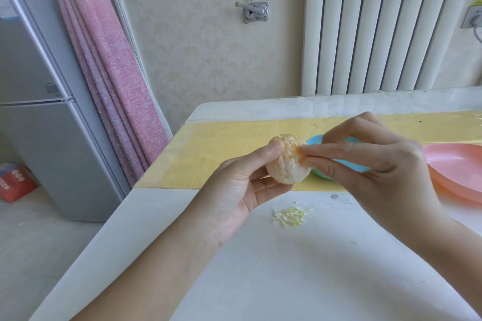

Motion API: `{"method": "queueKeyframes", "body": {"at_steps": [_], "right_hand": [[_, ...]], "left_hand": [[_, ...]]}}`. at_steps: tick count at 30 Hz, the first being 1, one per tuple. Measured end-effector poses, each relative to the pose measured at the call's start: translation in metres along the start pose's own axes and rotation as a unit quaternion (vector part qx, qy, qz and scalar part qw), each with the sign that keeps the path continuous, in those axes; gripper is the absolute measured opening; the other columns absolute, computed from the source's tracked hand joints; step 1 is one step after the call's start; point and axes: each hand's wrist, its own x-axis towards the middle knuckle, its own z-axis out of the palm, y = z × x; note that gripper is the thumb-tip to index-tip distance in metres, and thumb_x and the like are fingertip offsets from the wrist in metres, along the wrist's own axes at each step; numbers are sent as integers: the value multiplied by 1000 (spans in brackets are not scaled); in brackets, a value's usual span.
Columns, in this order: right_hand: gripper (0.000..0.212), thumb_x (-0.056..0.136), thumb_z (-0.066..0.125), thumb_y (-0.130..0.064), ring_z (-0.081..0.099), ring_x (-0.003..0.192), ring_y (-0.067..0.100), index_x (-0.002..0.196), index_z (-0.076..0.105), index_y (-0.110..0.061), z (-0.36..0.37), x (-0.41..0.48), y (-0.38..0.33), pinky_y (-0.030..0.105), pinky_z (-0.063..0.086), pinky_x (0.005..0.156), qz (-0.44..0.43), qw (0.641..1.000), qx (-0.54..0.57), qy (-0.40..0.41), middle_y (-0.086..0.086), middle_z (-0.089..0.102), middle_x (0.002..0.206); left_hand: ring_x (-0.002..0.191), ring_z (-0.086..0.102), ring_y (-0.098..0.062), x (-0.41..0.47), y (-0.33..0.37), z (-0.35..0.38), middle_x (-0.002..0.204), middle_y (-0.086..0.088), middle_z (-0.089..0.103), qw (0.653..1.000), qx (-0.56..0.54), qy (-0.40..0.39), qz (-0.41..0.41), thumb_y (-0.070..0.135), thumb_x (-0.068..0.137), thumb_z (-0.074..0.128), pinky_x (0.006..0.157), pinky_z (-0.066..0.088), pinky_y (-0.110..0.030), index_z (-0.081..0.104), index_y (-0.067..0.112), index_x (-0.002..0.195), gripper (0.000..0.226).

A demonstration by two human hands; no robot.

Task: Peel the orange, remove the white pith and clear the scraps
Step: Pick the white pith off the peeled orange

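Both hands are up over the white tabletop [260, 268]. The left hand [234, 190] cups the round, peeled, pith-flecked orange [287, 164] between thumb and fingers, held in the air above the yellow table runner [221, 154]. The right hand [378, 164] pinches a strand of pith at the fruit's right side, fingertips [303, 154] pressed together on it.

Risks from here: pinch too deep and the segment skin could tear and leak juice; a loose left-hand hold might let the fruit slip to the table. The little heap of pale yellow pith scraps [289, 216] lies loose on the table below, so a passing wrist could scatter it. A blue plastic dish [315, 139] and a pink plastic plate [456, 164] wait just behind.

Writing? The grey fridge [39, 112] carries a small label and the red box [15, 181] on the floor some print, both too small to read.
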Motion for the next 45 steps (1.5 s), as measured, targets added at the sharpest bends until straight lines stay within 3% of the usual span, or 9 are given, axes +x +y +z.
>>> {"method": "queueKeyframes", "body": {"at_steps": [4, 7, 12, 16, 20, 28, 40, 45], "right_hand": [[15, 86, 65, -21, 53, 68, 25, 91, 76, -11, 3, -1, -1, 30, 43, 61, -41, 998, -46, 22, 6, 62, 75], [14, 88, 64, -14, 49, 69, 21, 88, 76, -6, 6, -1, 0, 26, 42, 64, -92, 990, -105, 35, 9, 61, 74], [14, 92, 61, -11, 49, 74, 23, 91, 73, -3, 5, -1, 2, 31, 43, 68, -122, 982, -143, 17, 11, 61, 81], [16, 94, 55, -10, 47, 77, 24, 93, 67, 0, 7, 1, 1, 22, 36, 77, -116, 982, -148, -5, 10, 57, 85], [24, 98, 47, -14, 46, 78, 23, 92, 65, 0, 9, 0, -1, 18, 34, 78, -102, 986, -134, -12, 10, 56, 86], [26, 98, 46, -16, 45, 78, 21, 92, 66, -1, 11, 0, -1, 15, 33, 78, -93, 987, -127, -20, 8, 56, 86], [23, 98, 45, -20, 45, 79, 20, 93, 62, -5, 14, -3, 2, 22, 39, 74, -67, 986, -98, -116, 3, 54, 89], [26, 99, 41, -23, 50, 80, 19, 96, 63, -10, 18, -9, 7, 27, 44, 72, -19, 983, -63, -169, -1, 53, 91]], "left_hand": [[77, 70, -14, 1, 0, -2, 87, -5, 74, 1000, -11, 3, -1, 25, 68, 69, 66, 58, -25, 80, 17, 72, 14], [76, 70, -15, 1, 0, -1, 88, -7, 73, 1000, -18, 2, 2, 24, 68, 69, 64, 59, -26, 79, 17, 72, 13], [74, 69, -16, 1, 0, 1, 87, -8, 72, 999, -34, 4, -1, 24, 69, 69, 66, 60, -28, 79, 17, 72, 12], [74, 70, -19, 2, -2, 2, 85, -10, 72, 998, -65, 5, -21, 24, 71, 68, 68, 61, -29, 78, 12, 78, 17], [75, 70, -23, 3, 1, 1, 86, -14, 71, 993, -112, 19, -29, 24, 73, 68, 68, 61, -30, 69, 6, 98, 31], [75, 68, -29, 6, -1, -1, 88, -18, 68, 987, -152, 25, -42, 22, 75, 69, 63, 61, -31, 65, -1, 109, 42], [77, 70, -31, 12, -3, -10, 99, -21, 67, 978, -197, 43, -47, 23, 78, 67, 58, 60, -29, 63, -5, 114, 46], [87, 71, -36, 14, 3, -17, 108, -24, 67, 972, -224, 53, -38, 25, 85, 64, 69, 62, -33, 60, -8, 117, 46]]}}
